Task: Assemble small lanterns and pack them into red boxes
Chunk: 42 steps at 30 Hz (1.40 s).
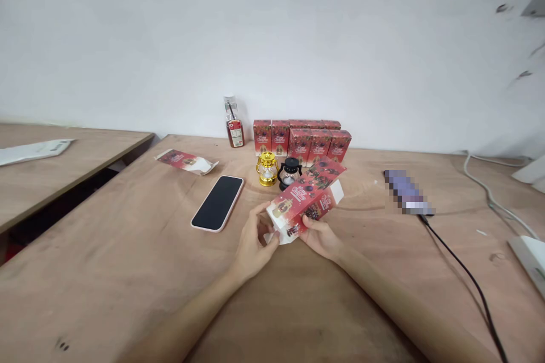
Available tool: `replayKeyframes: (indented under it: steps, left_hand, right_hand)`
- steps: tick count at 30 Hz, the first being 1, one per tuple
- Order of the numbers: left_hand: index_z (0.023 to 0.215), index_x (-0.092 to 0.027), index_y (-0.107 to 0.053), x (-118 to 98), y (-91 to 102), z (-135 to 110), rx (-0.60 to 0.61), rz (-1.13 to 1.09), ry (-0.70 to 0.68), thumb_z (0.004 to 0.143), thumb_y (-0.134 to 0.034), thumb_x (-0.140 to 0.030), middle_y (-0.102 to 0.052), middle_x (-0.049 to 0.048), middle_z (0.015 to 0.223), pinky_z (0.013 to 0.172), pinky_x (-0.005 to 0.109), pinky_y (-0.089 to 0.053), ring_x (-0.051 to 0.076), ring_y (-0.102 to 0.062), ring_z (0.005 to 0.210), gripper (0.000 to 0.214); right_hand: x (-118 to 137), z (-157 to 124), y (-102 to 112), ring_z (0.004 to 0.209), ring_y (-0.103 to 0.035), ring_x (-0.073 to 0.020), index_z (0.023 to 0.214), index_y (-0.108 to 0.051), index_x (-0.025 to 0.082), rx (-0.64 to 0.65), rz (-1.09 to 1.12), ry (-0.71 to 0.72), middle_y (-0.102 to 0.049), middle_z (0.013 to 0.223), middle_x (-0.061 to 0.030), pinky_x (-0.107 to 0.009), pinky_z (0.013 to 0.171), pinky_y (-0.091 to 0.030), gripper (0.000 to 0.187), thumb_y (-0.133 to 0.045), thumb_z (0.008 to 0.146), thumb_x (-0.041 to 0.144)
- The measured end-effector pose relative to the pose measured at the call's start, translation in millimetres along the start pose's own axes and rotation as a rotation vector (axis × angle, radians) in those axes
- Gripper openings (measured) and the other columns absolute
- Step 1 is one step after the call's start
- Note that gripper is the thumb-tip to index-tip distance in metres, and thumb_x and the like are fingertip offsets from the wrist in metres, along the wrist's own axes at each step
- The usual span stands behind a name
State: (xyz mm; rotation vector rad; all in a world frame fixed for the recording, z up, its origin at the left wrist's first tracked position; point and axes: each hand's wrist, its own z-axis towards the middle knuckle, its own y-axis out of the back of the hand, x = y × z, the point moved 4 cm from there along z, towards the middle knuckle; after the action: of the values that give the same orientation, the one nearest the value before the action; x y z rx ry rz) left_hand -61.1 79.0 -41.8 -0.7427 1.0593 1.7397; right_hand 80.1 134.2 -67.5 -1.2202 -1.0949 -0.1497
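Note:
A red printed gift box [293, 201] is tilted between my two hands, its flaps standing out at the far end. My left hand [255, 241] grips the near, white-flapped end, with the thumb against a flap. My right hand [320, 235] closes round the right side, its thumb on the printed face. Just beyond the box stand a gold mini lantern [267, 170] and a black mini lantern [290, 170], the black one partly covered by the box. Several upright red boxes [300, 144] are grouped behind them.
A flattened red carton [183, 160] lies at the left, near a phone with a black screen [218, 204]. Against the wall stands a bottle of brown liquid [234, 127]. On the right, a second phone [406, 191] has a black cable [462, 272]. A gap separates the left table [93, 167].

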Motion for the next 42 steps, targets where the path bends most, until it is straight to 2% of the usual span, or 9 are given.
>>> replayKeyframes:
  steps: [3, 8, 12, 16, 22, 27, 33, 38, 42]
  left_hand:
    - [0.127, -0.022, -0.037, -3, 7.8, 2, -0.039, 0.276, -0.118, 0.077, -0.061, -0.021, -0.058, 0.0062, 0.103, 0.066, 0.029, -0.048, 0.016, -0.059, 0.077, 0.056]
    - [0.127, -0.023, -0.044, -23, 15.1, 2, -0.159, 0.728, -0.512, 0.083, -0.059, -0.024, -0.058, 0.0117, 0.118, 0.082, 0.036, -0.046, 0.023, -0.058, 0.104, 0.046]
    - [0.12, -0.018, -0.051, -37, 14.0, 3, -0.159, 0.843, -0.747, 0.084, -0.054, -0.01, -0.065, 0.0113, 0.11, 0.09, 0.036, -0.044, 0.021, -0.06, 0.104, 0.037]
    - [0.115, -0.016, -0.053, -46, 16.0, 4, -0.149, 0.877, -0.878, 0.082, -0.057, -0.013, -0.07, 0.0103, 0.105, 0.097, 0.038, -0.042, 0.019, -0.064, 0.101, 0.034]
    - [0.116, -0.012, -0.053, -54, 21.3, 0, -0.2, 0.844, -0.934, 0.082, -0.057, -0.012, -0.072, 0.0118, 0.102, 0.105, 0.044, -0.033, 0.019, -0.067, 0.097, 0.034]
    - [0.118, -0.016, -0.054, -51, 28.2, 1, -0.056, 0.823, -0.93, 0.089, -0.047, -0.012, -0.071, 0.0093, 0.105, 0.101, 0.039, -0.037, 0.017, -0.065, 0.102, 0.03]
    - [0.109, -0.017, -0.061, -47, 24.9, 0, 0.084, 0.82, -0.972, 0.083, -0.05, -0.01, -0.07, 0.0079, 0.107, 0.094, 0.035, -0.042, 0.018, -0.062, 0.104, 0.028]
    - [0.128, -0.022, -0.051, -35, 15.7, 3, 0.305, 0.902, -0.851, 0.08, -0.045, -0.005, -0.054, 0.0047, 0.134, 0.112, 0.039, -0.025, 0.018, -0.045, 0.128, 0.052]
    - [0.127, -0.022, -0.052, -38, 14.7, 4, 0.274, 0.928, -0.911, 0.084, -0.042, -0.002, -0.057, 0.0024, 0.131, 0.116, 0.042, -0.017, 0.016, -0.044, 0.129, 0.048]
  right_hand:
    - [-2, 0, 1, 0.106, -0.062, -0.0258, 0.1, -0.064, 0.023, -0.001, -0.029, 0.011, -0.07, 0.104, -0.0032, -0.045, 0.098, -0.045, 0.043, -0.08, 0.06, 0.031]
    - [-2, 1, 1, 0.106, -0.062, -0.0259, 0.099, -0.064, 0.023, -0.021, -0.028, 0.021, -0.071, 0.104, -0.0033, -0.046, 0.098, -0.045, 0.045, -0.081, 0.059, 0.035]
    - [0, 2, -1, 0.11, -0.06, -0.0253, 0.101, -0.063, 0.025, -0.026, -0.012, 0.053, -0.068, 0.113, -0.0025, -0.046, 0.099, -0.044, 0.044, -0.079, 0.062, 0.035]
    - [-2, 2, 1, 0.112, -0.059, -0.0251, 0.102, -0.063, 0.024, -0.018, -0.008, 0.031, -0.067, 0.114, -0.0027, -0.045, 0.1, -0.043, 0.044, -0.078, 0.063, 0.036]
    - [-3, 1, 2, 0.11, -0.06, -0.0248, 0.102, -0.063, 0.022, -0.039, 0.028, 0.006, -0.069, 0.111, -0.0031, -0.044, 0.101, -0.042, 0.045, -0.077, 0.063, 0.039]
    - [3, -1, -6, 0.104, -0.063, -0.0251, 0.098, -0.064, 0.02, -0.059, 0.059, -0.005, -0.072, 0.104, -0.004, -0.041, 0.098, -0.044, 0.039, -0.072, 0.064, 0.038]
    - [5, 0, -4, 0.091, -0.068, -0.0253, 0.09, -0.065, 0.018, -0.109, 0.086, -0.024, -0.074, 0.092, -0.0053, -0.04, 0.09, -0.049, 0.03, -0.066, 0.062, 0.028]
    - [3, 1, 4, 0.084, -0.069, -0.0233, 0.087, -0.068, 0.015, -0.109, 0.054, -0.099, -0.074, 0.086, -0.006, -0.038, 0.086, -0.05, 0.029, -0.065, 0.059, 0.019]
    - [0, 0, 2, 0.088, -0.068, -0.0236, 0.094, -0.068, 0.015, 0.009, 0.003, -0.162, -0.073, 0.092, -0.0066, -0.04, 0.088, -0.049, 0.034, -0.067, 0.06, 0.019]
